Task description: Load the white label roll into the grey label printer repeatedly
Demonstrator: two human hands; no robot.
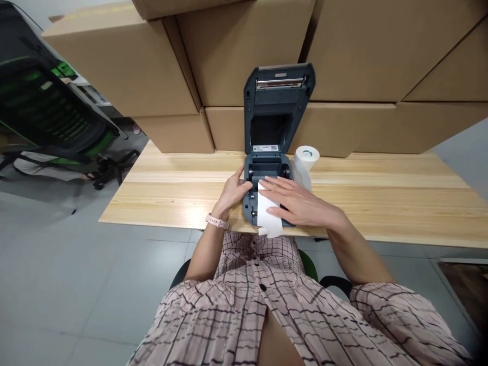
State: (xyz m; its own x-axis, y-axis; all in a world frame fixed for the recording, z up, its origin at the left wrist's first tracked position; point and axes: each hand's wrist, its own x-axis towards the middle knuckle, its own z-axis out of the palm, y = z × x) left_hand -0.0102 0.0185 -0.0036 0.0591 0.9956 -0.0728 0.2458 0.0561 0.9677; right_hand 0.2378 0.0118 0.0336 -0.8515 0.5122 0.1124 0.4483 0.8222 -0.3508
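A dark grey label printer [247,211] stands on the wooden table with its lid [280,109] raised. White label paper [269,219] lies across the printer's front, its end hanging over the front edge. My right hand [293,201] rests flat on this paper, fingers stretched out to the left. At the printer's left side is my left hand [234,190], its thumb on the rim and its fingers along the outer wall, partly hidden. A white paper roll [307,155] stands on the table just right of the printer, with a loose strip hanging down its side.
Large cardboard boxes [244,51] are stacked along the back of the wooden table [183,188]. To the left, a black and green office chair [49,112] stands on the tiled floor. The table's front edge runs close to my body.
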